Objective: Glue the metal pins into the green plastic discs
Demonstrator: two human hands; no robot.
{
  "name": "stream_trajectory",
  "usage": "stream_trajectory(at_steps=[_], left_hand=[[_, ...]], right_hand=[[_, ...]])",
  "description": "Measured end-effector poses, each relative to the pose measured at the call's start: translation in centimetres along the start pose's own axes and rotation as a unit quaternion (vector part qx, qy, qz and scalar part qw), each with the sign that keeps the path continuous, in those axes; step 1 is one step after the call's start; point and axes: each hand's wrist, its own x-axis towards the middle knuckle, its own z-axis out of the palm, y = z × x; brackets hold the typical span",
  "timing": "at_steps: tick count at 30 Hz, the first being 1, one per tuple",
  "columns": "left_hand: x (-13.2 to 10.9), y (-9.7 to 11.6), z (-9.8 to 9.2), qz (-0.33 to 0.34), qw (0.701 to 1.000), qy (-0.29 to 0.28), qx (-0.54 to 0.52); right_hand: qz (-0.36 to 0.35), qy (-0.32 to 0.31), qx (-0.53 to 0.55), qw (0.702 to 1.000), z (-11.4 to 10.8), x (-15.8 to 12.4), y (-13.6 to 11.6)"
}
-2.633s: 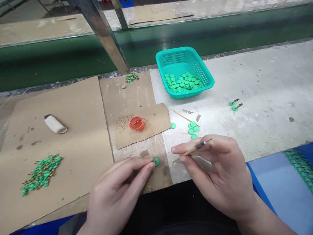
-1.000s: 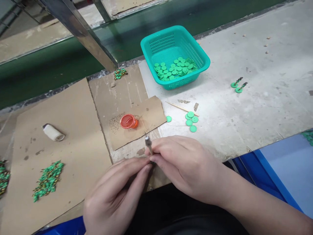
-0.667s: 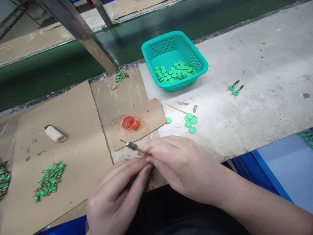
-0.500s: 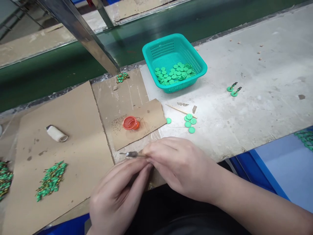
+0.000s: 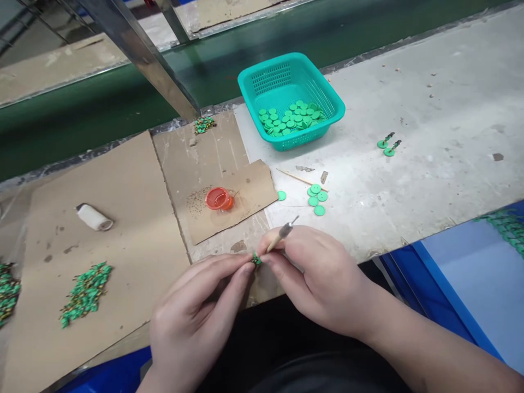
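My left hand pinches a small green disc between thumb and fingertips, just above the table's near edge. My right hand meets it from the right and grips a thin wooden stick whose dark tip points up and to the right. The fingertips of both hands touch around the disc. A small orange cap sits on a cardboard scrap just beyond the hands. A few loose green discs lie on the grey table to the right of it.
A teal basket with several green discs stands at the back. Cardboard sheets cover the left, with piles of green pieces and a white roll. Two finished pieces lie at right. A slanted metal post rises behind.
The stick has swung from pointing left to pointing up and right. The green disc between my fingertips, hidden a moment ago, shows again. Both hands stay together at the table edge.
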Motion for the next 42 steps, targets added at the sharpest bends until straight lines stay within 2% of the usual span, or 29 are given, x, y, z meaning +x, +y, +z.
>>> stream_trajectory(at_steps=[12,20,26,29,32,37,39,42], left_hand=[[0.1,0.1,0.0,0.001,1.0,-0.014,-0.005],[0.3,0.2,-0.2,0.004,1.0,-0.009,0.005],[0.0,-0.1,-0.1,-0.005,1.0,-0.008,-0.001],[0.1,-0.1,0.0,0.006,1.0,-0.003,0.003],[0.4,0.1,0.1,-0.006,1.0,-0.005,-0.002],[0.7,0.5,0.1,-0.04,0.999,0.014,-0.019],[0.9,0.7,0.0,-0.069,0.996,0.021,-0.049],[1.2,1.1,-0.5,-0.111,0.988,0.027,-0.105]], right_hand=[[-0.016,-0.022,0.009,1.0,0.2,-0.5,0.5],[-0.015,-0.067,0.026,0.997,0.1,0.0,0.1],[-0.025,-0.079,0.001,0.997,0.2,0.0,0.0],[-0.032,-0.069,-0.009,0.997,0.5,-0.1,0.3],[-0.014,-0.023,-0.012,1.0,0.3,0.0,0.1],[0.106,0.108,0.047,0.987,-1.0,-0.2,-0.7],[0.126,0.111,0.063,0.984,-1.4,-0.4,-0.6],[0.114,0.08,0.056,0.989,-1.7,-0.6,-0.3]])
